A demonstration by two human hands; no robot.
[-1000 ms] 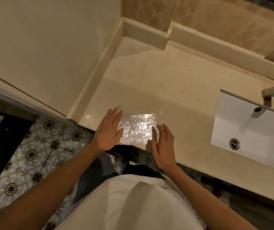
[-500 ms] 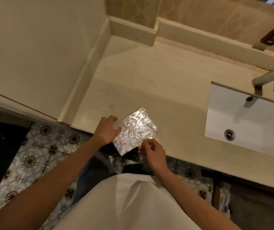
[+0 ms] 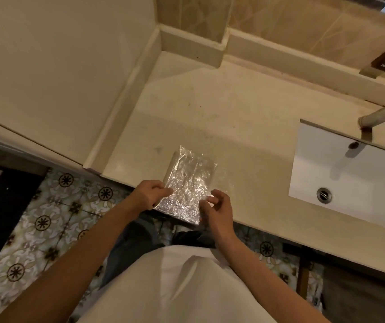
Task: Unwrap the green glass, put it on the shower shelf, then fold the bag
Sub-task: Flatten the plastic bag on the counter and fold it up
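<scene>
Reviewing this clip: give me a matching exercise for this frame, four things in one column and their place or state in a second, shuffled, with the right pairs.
Things:
1. bag
2. left hand
3. faucet
4. sink drain

Places or states:
A. sticks out over the white basin at far right
B. crinkled and clear, partly hanging over the counter's near edge
C. round metal ring in the basin floor
D. pinches the plastic's left edge

Pairs: 1-B, 2-D, 3-A, 4-C
</scene>
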